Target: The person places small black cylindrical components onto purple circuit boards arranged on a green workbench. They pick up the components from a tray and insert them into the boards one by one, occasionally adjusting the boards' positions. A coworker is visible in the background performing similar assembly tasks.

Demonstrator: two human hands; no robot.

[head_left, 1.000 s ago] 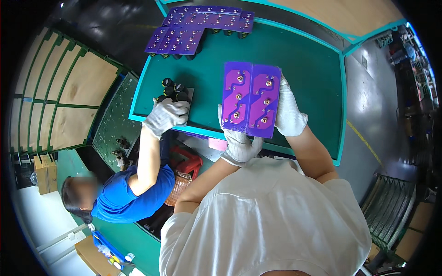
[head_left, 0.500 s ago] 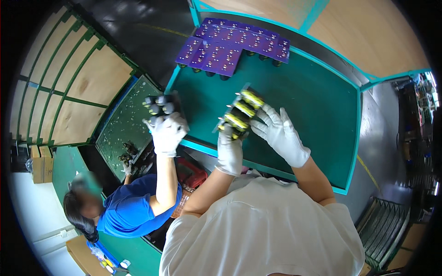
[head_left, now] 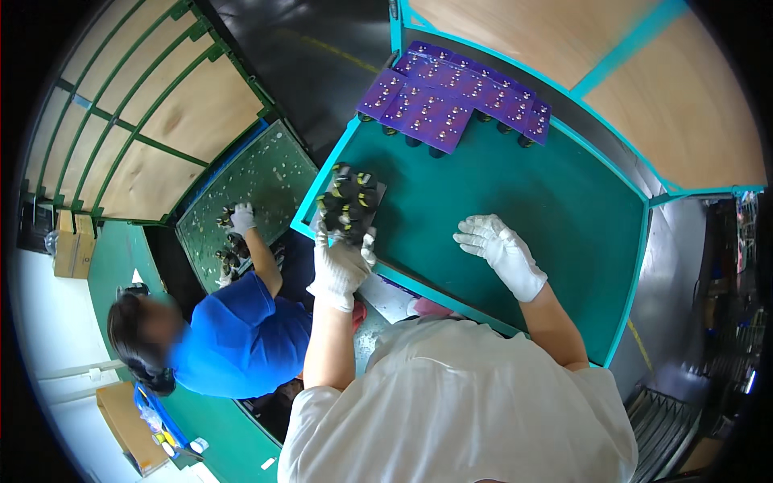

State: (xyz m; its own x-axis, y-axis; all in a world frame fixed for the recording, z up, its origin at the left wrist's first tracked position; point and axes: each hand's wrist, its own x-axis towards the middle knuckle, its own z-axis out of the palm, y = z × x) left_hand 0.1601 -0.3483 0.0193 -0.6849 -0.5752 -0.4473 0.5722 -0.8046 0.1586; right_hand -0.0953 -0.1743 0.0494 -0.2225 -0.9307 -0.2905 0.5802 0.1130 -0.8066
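Note:
My left hand (head_left: 340, 270), in a white glove, grips a circuit board (head_left: 377, 206) by its near edge. Black parts with yellow bands crowd the board's visible side. It is tilted over the left edge of the green table (head_left: 499, 181). My right hand (head_left: 506, 256), gloved too, hovers over the table's near side with its fingers stretched and nothing in them. Several purple circuit boards (head_left: 439, 117) lie at the table's far left, black parts showing beneath their edges.
At my left a person in a blue shirt (head_left: 241, 338) reaches with gloved hands (head_left: 241, 218) over a speckled green bench (head_left: 270, 173) holding black parts. A teal frame edge (head_left: 626, 318) borders my table. Wooden panels (head_left: 684, 88) stand beyond it.
My left hand has swung left with a board, away from my right hand. The other person's glove has drawn back from the table edge to the speckled bench. The view has shifted.

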